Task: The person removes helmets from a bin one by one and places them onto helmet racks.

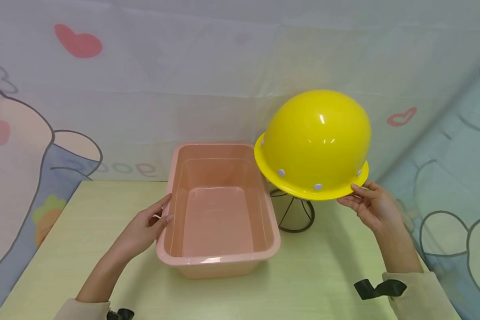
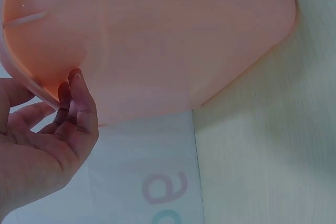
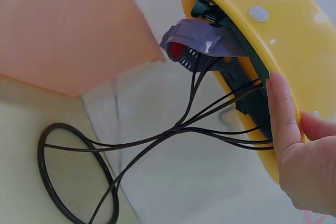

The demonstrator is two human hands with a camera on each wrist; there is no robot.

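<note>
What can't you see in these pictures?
- Top of the wire stand, head view: the yellow helmet covers it.
- Left hand fingertips, head view: hidden behind the pink tub wall.
- Helmet straps, right wrist view: partly hidden by the brim and right hand.

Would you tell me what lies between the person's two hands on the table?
In the head view, the pink tub and the black wire stand bearing the yellow hard hat lie between the left hand and right hand.
</note>
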